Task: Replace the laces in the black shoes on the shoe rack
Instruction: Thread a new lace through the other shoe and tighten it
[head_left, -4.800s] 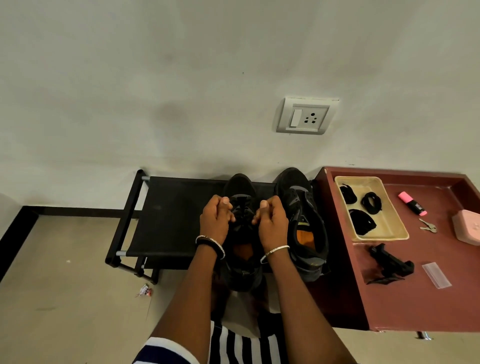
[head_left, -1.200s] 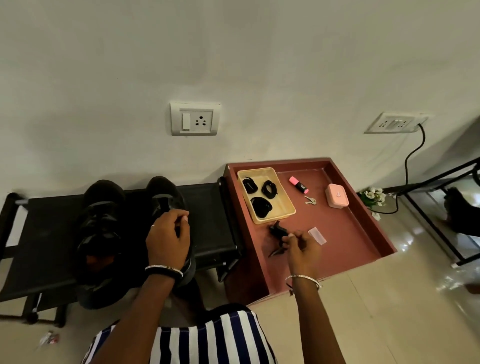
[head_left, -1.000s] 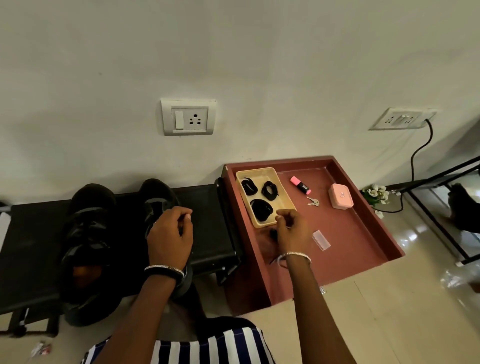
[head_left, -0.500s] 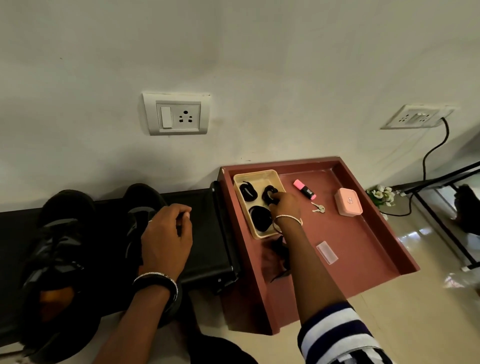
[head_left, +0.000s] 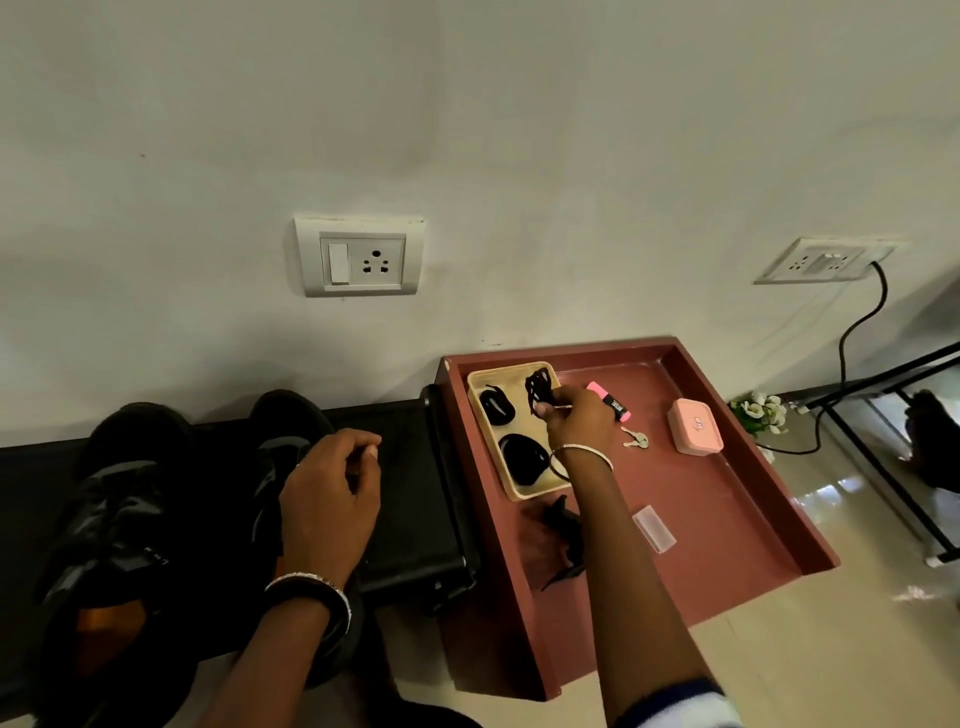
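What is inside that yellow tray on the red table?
In the yellow tray lie a far lace bundle and a near lace bundle, both black. The right hand pinches a third lace bundle at its far corner. The wrist hides the tray's near right edge.

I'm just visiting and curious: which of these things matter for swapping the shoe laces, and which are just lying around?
In use: black shoes, shoe rack, tan tray, lace bundle pinched by right hand, left hand gripping one shoe.
Lying about: pink highlighter, keys, pink box, clear strip.
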